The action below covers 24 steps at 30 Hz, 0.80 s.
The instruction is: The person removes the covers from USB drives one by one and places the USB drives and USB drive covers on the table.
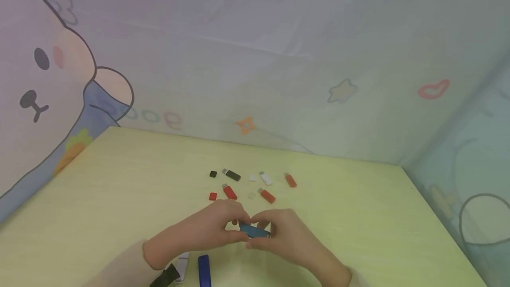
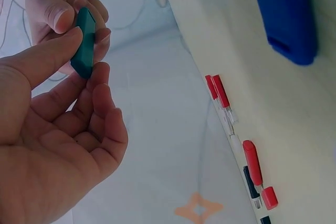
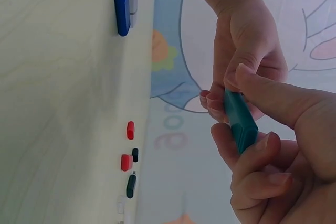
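A teal USB flash drive (image 1: 253, 231) is held in the air between both hands, over the near middle of the table. My left hand (image 1: 217, 227) pinches one end of it, thumb against its side in the left wrist view. At the other end, my right hand (image 1: 288, 236) grips it between thumb and fingers. The fingertips of the two hands almost meet and hide part of the drive. No bare metal plug can be made out on it. Beyond the hands lie a red drive (image 1: 229, 191) and an orange-red drive (image 1: 267, 195).
Farther back on the table (image 1: 358, 216) lie a black drive (image 1: 232, 175), a white drive (image 1: 265, 178) and another orange-red drive (image 1: 291, 180). A black cap (image 1: 213, 174) and red cap (image 1: 213, 196) are left of them. A dark blue stick (image 1: 204, 270) lies near the front.
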Each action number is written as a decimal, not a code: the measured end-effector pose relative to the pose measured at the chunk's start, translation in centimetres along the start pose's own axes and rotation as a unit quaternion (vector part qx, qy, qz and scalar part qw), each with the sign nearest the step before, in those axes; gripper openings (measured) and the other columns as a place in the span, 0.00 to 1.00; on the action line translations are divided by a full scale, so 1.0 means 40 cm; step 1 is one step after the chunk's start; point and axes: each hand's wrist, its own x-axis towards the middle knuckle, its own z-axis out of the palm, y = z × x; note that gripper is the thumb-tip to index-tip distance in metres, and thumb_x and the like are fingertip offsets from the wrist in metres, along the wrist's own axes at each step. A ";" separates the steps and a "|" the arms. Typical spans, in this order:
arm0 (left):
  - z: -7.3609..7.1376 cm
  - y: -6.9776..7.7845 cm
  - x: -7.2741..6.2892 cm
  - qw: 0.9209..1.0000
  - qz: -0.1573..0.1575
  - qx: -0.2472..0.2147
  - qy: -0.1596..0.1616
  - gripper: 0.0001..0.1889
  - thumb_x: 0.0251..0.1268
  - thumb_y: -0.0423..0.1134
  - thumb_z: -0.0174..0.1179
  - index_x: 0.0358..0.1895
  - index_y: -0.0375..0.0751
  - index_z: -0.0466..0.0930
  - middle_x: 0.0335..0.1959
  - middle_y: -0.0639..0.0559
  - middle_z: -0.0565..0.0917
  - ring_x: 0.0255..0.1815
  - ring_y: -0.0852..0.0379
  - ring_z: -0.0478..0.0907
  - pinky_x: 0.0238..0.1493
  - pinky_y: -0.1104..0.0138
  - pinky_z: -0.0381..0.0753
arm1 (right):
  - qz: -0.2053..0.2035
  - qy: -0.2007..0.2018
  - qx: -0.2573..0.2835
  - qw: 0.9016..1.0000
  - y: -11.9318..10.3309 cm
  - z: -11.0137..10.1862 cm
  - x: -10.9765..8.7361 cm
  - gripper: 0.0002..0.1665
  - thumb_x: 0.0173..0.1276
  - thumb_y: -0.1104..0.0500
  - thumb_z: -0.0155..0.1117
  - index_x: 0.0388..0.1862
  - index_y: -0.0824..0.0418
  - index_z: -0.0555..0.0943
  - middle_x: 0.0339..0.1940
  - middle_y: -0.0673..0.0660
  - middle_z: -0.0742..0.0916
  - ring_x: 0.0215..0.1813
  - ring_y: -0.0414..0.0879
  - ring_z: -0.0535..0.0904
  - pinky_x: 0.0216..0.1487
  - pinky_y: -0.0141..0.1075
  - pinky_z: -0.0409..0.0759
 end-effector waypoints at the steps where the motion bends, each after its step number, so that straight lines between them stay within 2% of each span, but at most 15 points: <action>1: 0.000 0.003 -0.001 1.000 -0.003 -0.002 0.001 0.06 0.60 0.38 0.66 0.40 0.45 0.86 0.32 0.65 0.79 0.37 0.67 0.73 0.42 0.69 0.77 | -0.001 0.000 0.001 1.000 -0.001 -0.001 -0.001 0.16 0.53 0.48 0.76 0.41 0.48 0.87 0.26 0.42 0.84 0.14 0.36 0.68 0.20 0.29 0.70; 7: 0.003 0.014 -0.006 1.000 -0.006 -0.013 0.013 0.06 0.60 0.37 0.66 0.41 0.45 0.86 0.33 0.64 0.80 0.37 0.67 0.74 0.41 0.69 0.77 | -0.020 0.003 0.009 1.000 -0.004 -0.005 -0.005 0.16 0.54 0.48 0.76 0.41 0.49 0.87 0.26 0.43 0.83 0.15 0.35 0.66 0.19 0.28 0.68; 17: 0.011 0.021 -0.019 0.999 0.021 -0.028 0.039 0.06 0.60 0.37 0.66 0.40 0.44 0.86 0.32 0.63 0.81 0.35 0.65 0.74 0.40 0.70 0.77 | -0.071 -0.003 0.016 0.997 0.008 -0.009 -0.011 0.16 0.56 0.48 0.74 0.42 0.53 0.87 0.26 0.43 0.85 0.19 0.32 0.68 0.22 0.27 0.70; 24: 0.010 0.025 -0.020 0.998 0.023 -0.023 0.058 0.07 0.59 0.37 0.67 0.41 0.44 0.87 0.33 0.62 0.85 0.34 0.65 0.76 0.38 0.70 0.78 | -0.092 0.006 0.006 0.996 0.009 -0.015 -0.010 0.16 0.57 0.48 0.73 0.42 0.54 0.87 0.27 0.42 0.84 0.21 0.31 0.66 0.22 0.26 0.69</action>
